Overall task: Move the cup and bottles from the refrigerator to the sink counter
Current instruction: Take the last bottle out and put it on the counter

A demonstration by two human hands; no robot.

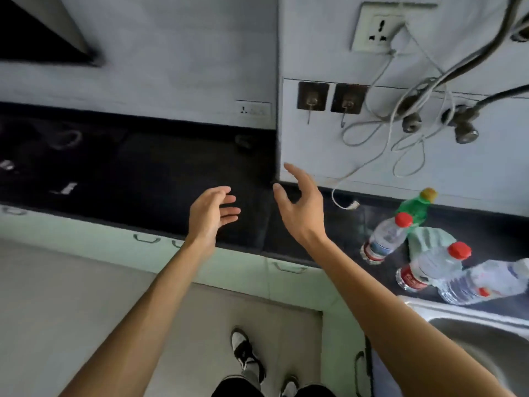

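both hands hung empty over the dark counter [160, 179], the left hand [210, 214] with fingers loosely curled and spread, the right hand [300, 207] opened wider with thumb and fingers apart, neither touching anything. the counter ran in an l along a pale tiled wall [171, 67], its black top glossy and mostly bare where the hands were. to the right, near the steel sink [472, 333], the bottles stood grouped on the counter: a green bottle [415, 207] with a yellowish cap nearest the wall, a clear bottle with a red cap [385, 237] just in front of it, a second red-capped clear bottle [432, 266] closer to the sink, and another clear bottle [483, 282] lying or leaning beside that, blurred at the frame edge. a pale green cloth [429, 237] sat between them. on the wall were a white socket [378, 27], two dark adhesive hooks [313, 96], and loose white cables [386, 124] trailing down to the counter. light green cabinet fronts [243, 265] with handles ran below the counter, above a beige tiled floor [71, 296], where the person's black and white shoes [246, 353] showed. no cup could be made out.
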